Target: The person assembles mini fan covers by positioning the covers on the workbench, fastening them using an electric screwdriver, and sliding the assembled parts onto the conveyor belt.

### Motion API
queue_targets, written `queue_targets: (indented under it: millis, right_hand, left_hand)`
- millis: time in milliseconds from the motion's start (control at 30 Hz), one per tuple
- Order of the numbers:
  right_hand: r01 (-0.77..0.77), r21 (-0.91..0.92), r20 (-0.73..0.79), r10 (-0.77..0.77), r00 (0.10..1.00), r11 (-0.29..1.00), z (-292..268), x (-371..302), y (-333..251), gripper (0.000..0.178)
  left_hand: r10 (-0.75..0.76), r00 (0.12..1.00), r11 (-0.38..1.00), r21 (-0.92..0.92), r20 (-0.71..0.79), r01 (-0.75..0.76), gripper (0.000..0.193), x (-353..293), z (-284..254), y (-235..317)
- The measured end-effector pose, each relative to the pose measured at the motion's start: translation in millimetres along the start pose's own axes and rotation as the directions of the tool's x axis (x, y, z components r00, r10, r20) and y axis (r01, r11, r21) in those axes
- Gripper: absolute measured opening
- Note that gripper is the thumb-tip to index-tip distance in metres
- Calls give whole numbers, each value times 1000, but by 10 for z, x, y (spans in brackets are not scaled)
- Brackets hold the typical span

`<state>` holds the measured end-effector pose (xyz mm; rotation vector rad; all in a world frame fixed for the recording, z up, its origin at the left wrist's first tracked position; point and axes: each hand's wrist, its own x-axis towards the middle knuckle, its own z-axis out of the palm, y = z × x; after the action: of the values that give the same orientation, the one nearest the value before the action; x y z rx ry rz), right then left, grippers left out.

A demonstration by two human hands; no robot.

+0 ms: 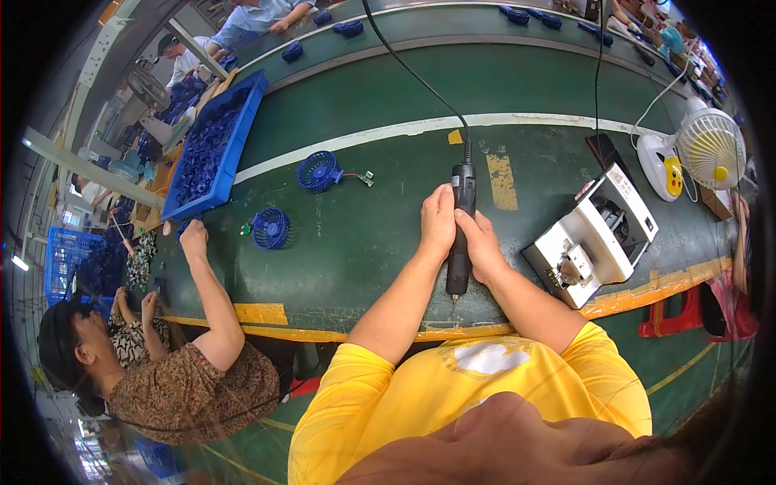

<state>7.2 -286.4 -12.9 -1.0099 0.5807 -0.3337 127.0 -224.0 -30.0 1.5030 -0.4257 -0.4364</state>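
Observation:
A black electric screwdriver (459, 267) lies along the green table in front of me, its cord at the far end and its bit pointing toward me. My left hand (438, 220) is closed on its upper body from the left. From the right, my right hand (480, 242) wraps it, with the thumb laid across the body. Left of my hands are two blue round fan heads: one fan head (320, 171) has a wire leading to a small metal-coloured part (366, 179), and another fan head (270, 228) sits nearer, beside a small green part (246, 229).
To my right stands a white screw feeder machine (594, 234), with a white and yellow desk fan (711, 149) beyond it. A blue tray (217, 190) holds many blue parts. At the left, a co-worker's hand (194, 240) rests near the tray. The screwdriver's cord (408, 69) hangs from above.

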Motion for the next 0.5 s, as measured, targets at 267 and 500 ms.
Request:
queue_targets:
  millis: [267,500]
  right_hand:
    - [7,15,-5,-6,1000,1000,17,9,4,32]
    - [5,7,0,-5,1000,1000,24,-9,-37,32]
  left_hand:
    - [-5,1000,1000,18,4,5,42,4,-2,18]
    - [-11,1000,1000,6,-19,11,42,-7,17,27]
